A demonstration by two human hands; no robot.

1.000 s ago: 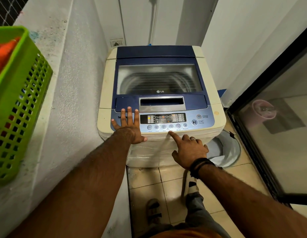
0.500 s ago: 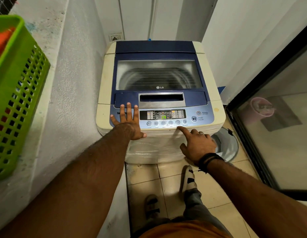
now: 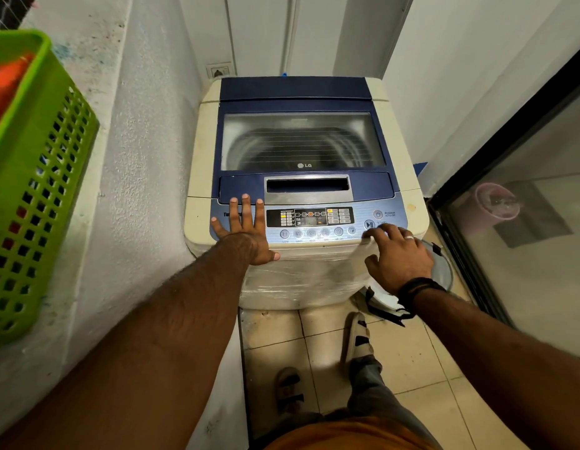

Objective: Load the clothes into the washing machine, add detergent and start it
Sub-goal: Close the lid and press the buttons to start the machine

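A top-loading washing machine [image 3: 306,177], boxy with cream plastic sides and a glossy navy top, stands in a narrow corner between a rough plastered wall and a smooth white one. Its lid [image 3: 303,141] is closed; through the clear rectangular window the ribbed metal drum shows, and whether clothes lie inside cannot be told. The person's left hand [image 3: 246,232] rests flat with straight, spread fingers on the left end of the pale blue control panel [image 3: 309,224], grasping nothing. The right hand [image 3: 395,254], wearing a ring and a dark wristband, has loosely bent fingers touching the panel's front edge just beside the round start button [image 3: 369,224]. A bright green perforated plastic basket [image 3: 32,177] sits on the ledge at left, orange cloth [image 3: 6,79] inside.
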